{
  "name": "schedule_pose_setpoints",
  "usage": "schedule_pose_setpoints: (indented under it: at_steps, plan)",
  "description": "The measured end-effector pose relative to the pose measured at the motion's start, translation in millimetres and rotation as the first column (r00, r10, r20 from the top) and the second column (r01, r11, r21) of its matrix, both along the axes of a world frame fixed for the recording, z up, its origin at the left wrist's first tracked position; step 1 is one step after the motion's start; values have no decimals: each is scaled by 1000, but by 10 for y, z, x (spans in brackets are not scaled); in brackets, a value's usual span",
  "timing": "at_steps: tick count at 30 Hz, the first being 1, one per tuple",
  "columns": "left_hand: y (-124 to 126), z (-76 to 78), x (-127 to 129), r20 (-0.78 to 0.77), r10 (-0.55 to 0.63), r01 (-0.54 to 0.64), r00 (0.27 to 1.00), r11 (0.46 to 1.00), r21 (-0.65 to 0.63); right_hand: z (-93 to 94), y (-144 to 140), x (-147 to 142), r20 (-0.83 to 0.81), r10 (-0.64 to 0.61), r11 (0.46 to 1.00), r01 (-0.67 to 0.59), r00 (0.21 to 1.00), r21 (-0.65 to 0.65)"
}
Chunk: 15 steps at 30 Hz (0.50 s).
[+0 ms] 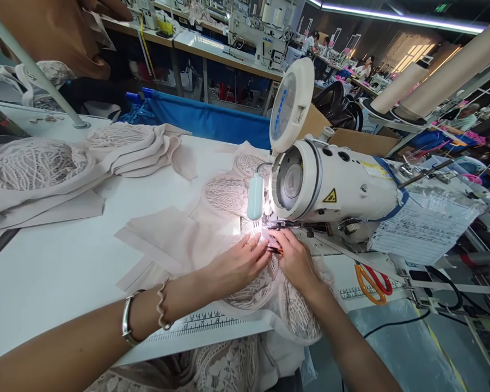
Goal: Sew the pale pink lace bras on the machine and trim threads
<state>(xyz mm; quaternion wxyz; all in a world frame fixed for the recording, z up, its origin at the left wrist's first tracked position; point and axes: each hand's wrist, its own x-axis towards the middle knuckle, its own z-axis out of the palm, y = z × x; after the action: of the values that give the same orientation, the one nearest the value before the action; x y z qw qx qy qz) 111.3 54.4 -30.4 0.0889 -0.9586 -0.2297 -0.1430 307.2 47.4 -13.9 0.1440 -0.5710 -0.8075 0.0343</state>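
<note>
A beige lace bra (226,193) lies spread under the head of a white sewing machine (335,174). My left hand (240,264) rests on its fabric just in front of the needle area, fingers together and pressing the cloth. Close beside it, my right hand (296,261) pinches the fabric edge near the presser foot. Between my fingertips shows a small pale piece of cloth (268,237). A small red and dark object (275,250) is partly hidden by my right fingers; its kind cannot be made out. A pale green lamp (255,197) lights the stitching spot.
Stacked lace bra pieces (36,163) lie on the left of the white table (44,272). Orange-handled scissors (369,286) sit at the right, near a paper sheet (424,226) on the machine. Behind is a blue cloth bin (208,117). A person (57,38) is at far left.
</note>
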Motion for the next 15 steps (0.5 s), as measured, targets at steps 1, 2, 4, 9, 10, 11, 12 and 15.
schedule_pose_setpoints:
  at_steps: [1, 2, 4, 9, 10, 11, 12, 15]
  plan:
    - [-2, -2, -9, 8, 13, -13, 1000, 999, -34, -6, -6, 25, -22, 44, 999, -44, 999, 9]
    - [9, -4, -21, 19, 26, -25, 999, 997, -68, -16, -9, 43, -34, 73, 997, -73, 997, 13]
    - [64, -3, -56, 35, 33, -28, 999, 991, -131, -36, -3, 55, -37, 96, 995, -95, 995, 7]
    - [292, 48, -166, 149, -31, 67, 988, 968, -242, -34, 57, -13, 13, 80, 997, -80, 997, 23]
    - [332, 63, -186, 178, -41, 86, 983, 963, -256, -25, 75, -30, 30, 75, 997, -76, 997, 27]
    - [367, 79, -205, 201, -49, 102, 978, 958, -267, -17, 94, -47, 48, 74, 997, -75, 996, 26]
    - [396, 96, -221, 216, -55, 115, 975, 954, -276, -8, 115, -62, 66, 73, 997, -74, 995, 20]
    - [437, 145, -258, 229, -44, 109, 972, 955, -277, 18, 177, -100, 120, 60, 998, -60, 991, 0]
